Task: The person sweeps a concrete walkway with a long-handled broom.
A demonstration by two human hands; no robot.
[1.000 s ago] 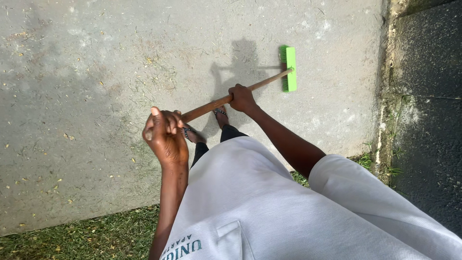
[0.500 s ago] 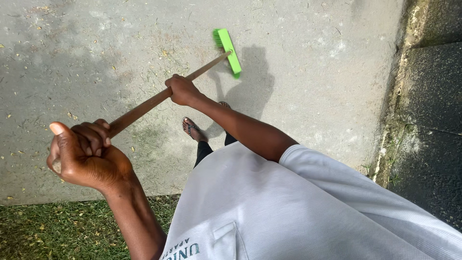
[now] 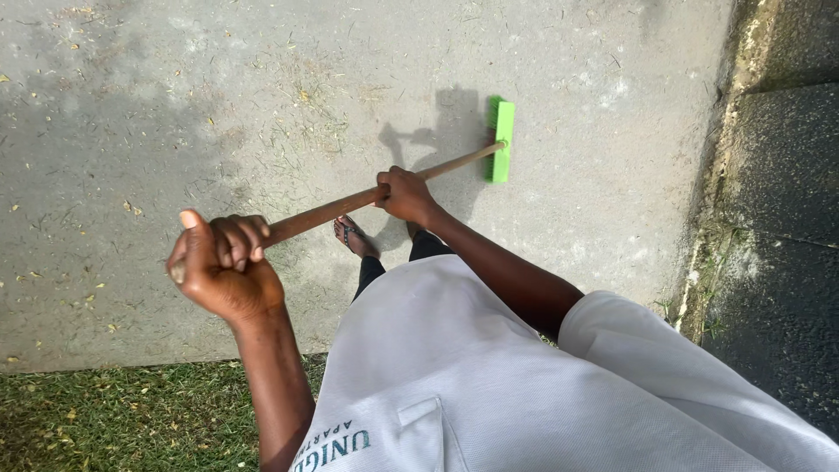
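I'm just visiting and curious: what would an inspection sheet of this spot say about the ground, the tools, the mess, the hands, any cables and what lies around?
Surface: grey concrete slab, dry, partly shaded.
Job's things: push broom with wooden handle and bright green head, the head down at the slab.
Clutter: dry grass clippings and small yellow leaves scattered on the concrete.
Hands: left hand closed round the handle's top end; right hand gripping it further down.
Cables: nothing seen.
Surroundings: grass strip at the near edge, dark asphalt beyond a crumbling kerb on the right, a sandalled foot on the slab.
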